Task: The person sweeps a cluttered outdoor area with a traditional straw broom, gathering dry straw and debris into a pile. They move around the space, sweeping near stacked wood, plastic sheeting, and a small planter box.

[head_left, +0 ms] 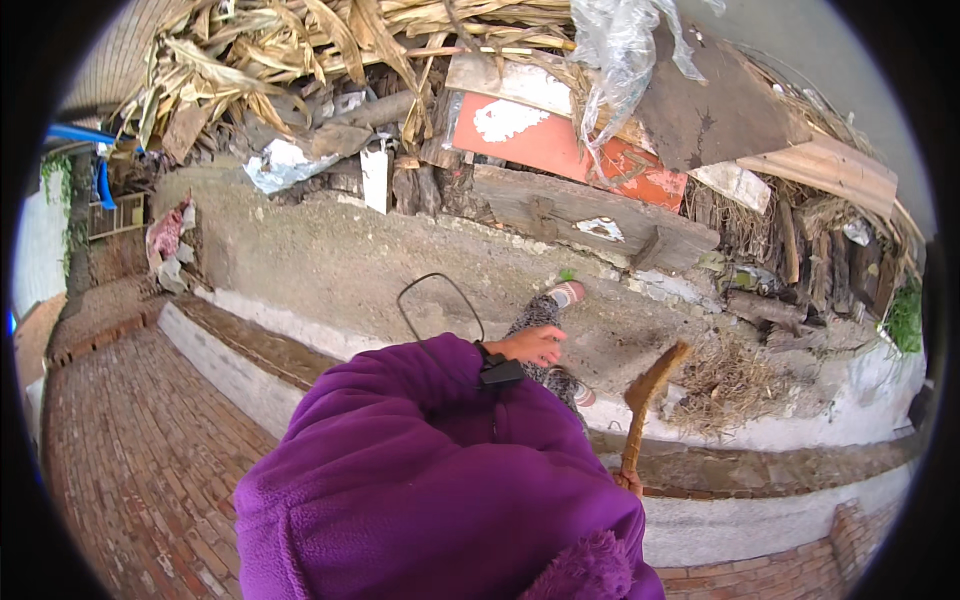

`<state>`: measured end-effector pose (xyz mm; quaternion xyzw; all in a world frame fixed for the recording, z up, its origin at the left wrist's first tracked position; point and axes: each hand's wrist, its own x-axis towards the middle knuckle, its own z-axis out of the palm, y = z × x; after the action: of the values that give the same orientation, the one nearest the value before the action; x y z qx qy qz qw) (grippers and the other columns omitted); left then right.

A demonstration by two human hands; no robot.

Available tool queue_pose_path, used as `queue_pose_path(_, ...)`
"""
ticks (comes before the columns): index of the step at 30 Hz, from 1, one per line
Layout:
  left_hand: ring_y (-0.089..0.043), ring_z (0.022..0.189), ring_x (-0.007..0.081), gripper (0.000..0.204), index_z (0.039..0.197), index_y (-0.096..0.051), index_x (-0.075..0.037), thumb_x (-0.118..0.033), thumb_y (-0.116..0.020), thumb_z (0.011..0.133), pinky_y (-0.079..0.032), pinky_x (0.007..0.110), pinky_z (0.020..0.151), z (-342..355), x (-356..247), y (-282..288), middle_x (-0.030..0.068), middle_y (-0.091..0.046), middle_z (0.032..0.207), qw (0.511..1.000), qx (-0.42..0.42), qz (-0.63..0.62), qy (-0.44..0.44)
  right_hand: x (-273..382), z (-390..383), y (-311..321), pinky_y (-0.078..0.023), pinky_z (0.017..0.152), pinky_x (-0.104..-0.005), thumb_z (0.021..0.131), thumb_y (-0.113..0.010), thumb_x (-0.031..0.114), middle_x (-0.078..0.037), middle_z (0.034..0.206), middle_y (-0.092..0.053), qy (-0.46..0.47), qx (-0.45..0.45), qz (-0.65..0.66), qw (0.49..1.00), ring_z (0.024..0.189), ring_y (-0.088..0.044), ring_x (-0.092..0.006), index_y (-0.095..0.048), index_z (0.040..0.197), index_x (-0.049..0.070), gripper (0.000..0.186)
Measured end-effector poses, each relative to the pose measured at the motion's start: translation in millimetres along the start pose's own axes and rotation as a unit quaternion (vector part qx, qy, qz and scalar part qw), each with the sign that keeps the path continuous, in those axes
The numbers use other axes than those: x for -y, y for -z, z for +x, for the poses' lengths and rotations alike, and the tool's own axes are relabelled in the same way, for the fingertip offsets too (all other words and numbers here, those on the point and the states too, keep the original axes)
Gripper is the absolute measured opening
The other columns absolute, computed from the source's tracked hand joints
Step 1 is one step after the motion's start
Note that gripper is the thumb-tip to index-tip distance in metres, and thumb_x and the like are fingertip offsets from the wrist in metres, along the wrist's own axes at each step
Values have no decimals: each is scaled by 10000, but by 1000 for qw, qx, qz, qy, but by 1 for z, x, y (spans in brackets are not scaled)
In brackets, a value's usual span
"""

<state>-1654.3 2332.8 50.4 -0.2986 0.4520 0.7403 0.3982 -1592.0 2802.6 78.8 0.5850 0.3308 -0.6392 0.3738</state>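
Early going, I'd say: my right hand (pixel 629 482) fingers wrapped round the wooden stick (pixel 648 400), left hand (pixel 532 346) fingers loosely together, empty, debris pile (pixel 500 120) untouched.

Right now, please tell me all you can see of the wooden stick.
The wooden stick is brown, rough and slightly bent, like a bare branch. It stands nearly upright, its wider, flattened top leaning right. The right hand grips its lower end; the purple sleeve hides most of that hand. Behind it lie dry straw and a pale ledge.

dry straw (pixel 725 385) on concrete ledge (pixel 400 270)
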Motion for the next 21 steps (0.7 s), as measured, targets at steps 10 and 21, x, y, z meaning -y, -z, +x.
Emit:
queue_pose_path(10,-607,903,244,468,1282,-407,-27,-141,-567,858,-509,359,785,-94,91,109,143,-588,1021,944,-246,-191,107,69,-38,-57,-407,410,-227,829,-608,154,-38,708,-524,-1,56,-51,997,552,-490,-107,-508,879,55,149)
queue_pose_path(21,-604,950,261,401,1285,-416,-41,-143,-493,905,-508,376,806,-64,-8,124,144,-569,1046,982,-177,-58,22,13,-105,-87,-406,464,-252,855,-605,180,-44,763,-542,-18,154,4,988,603,-510,-124,-501,915,63,168)
